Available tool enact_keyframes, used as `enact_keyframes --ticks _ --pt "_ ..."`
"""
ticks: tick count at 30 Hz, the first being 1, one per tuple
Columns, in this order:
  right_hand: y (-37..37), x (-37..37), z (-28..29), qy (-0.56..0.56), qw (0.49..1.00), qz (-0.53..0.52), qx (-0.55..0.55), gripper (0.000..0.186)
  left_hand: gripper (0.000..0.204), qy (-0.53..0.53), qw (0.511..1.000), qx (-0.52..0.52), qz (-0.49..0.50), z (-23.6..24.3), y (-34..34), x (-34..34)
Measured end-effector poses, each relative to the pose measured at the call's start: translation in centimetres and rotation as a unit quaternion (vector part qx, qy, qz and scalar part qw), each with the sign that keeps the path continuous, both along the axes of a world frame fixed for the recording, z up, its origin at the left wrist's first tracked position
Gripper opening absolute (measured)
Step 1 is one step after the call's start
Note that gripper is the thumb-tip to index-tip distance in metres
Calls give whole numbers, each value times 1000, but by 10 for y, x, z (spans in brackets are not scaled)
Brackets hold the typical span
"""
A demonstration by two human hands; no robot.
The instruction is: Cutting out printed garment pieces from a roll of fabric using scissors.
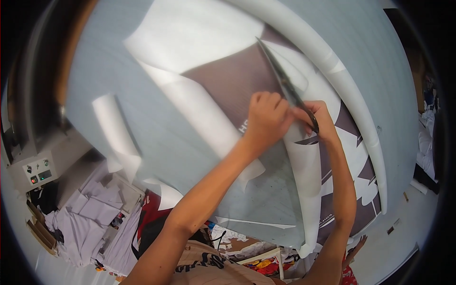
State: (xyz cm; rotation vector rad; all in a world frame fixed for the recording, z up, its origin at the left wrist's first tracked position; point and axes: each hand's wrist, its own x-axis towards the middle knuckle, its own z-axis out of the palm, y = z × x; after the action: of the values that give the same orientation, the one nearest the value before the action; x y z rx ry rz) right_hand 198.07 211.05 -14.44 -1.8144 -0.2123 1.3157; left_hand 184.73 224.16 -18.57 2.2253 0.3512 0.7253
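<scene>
My right hand [319, 118] is closed around the handles of long dark scissors [285, 81]. Their blades point up and to the left across a large white sheet [199, 33] printed with dark brown panels [232, 76]. Right beside it, my left hand [270, 116] is a closed fist at the sheet's cut edge, apparently gripping it; its fingertips are hidden. Below the hands, a loose white strip [306, 175] curls down to the table's near edge. Another curled edge [190, 102] runs along the panel's left side.
The sheet lies on a grey-blue table [156, 142]. A long white roll [354, 90] arcs along its right. A curled offcut [111, 118] rests at left, near a control box [40, 171] and piled pale fabric [90, 218]. Another person's hand [357, 248] shows at lower right.
</scene>
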Motion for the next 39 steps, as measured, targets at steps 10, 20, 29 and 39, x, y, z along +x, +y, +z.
enact_keyframes --ticks 10,20,29,39 --pt "18 17 22 -47 996 67 -20 39 14 14 1000 -4 2 14 4 -10" --pt "-1 47 41 5 993 114 -18 40 14 30 999 -7 16 15 16 -12" --pt "56 63 47 -68 979 173 -79 44 13 36 999 -9 19 10 15 -11" --pt "108 73 37 -124 970 203 -44 50 11 27 999 -17 31 7 16 -19"
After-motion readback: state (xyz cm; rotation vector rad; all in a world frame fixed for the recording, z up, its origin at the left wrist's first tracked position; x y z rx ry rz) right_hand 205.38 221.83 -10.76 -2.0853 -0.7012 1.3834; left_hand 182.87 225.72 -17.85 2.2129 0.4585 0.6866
